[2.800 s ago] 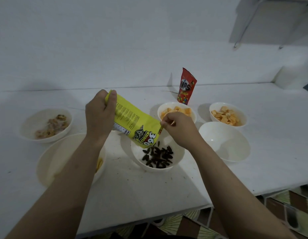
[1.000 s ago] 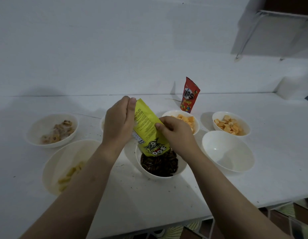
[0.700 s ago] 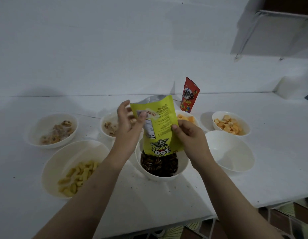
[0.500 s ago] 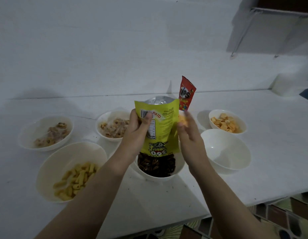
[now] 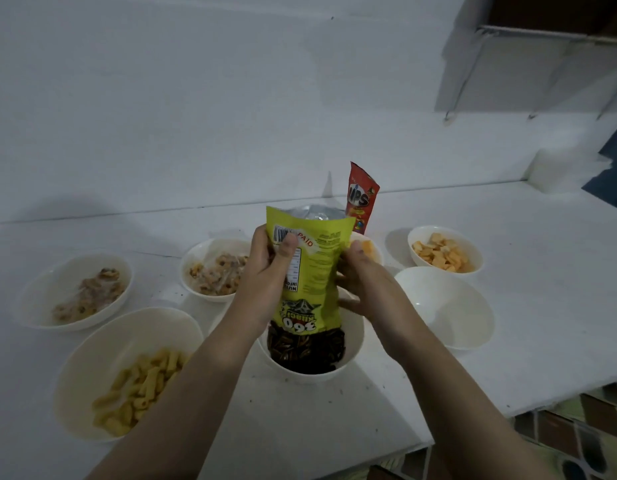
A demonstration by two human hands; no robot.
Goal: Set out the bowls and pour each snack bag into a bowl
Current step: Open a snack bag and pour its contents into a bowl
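Head view. The yellow bag (image 5: 309, 271) has gone from a slanted pouring attitude to fully inverted and upright, mouth down over the centre bowl (image 5: 352, 341). That bowl, sparsely covered 2.8 s ago, now holds a deep layer of dark seeds (image 5: 305, 351). Judgement: this bag is nearly or fully discharged; what remains is to shake out residue and set it aside.

The left hand (image 5: 269, 275) grips the bag's left edge, thumb across the printed face near the barcode. The right hand (image 5: 366, 282) holds the right edge, fingers curled behind the bag. The hands stand apart, one on each side.

Five other bowls are set out on the table (image 5: 508, 341). The empty bowl (image 5: 445, 306) sits right of centre. The red bag (image 5: 361, 199) stands upright behind, not yet poured.
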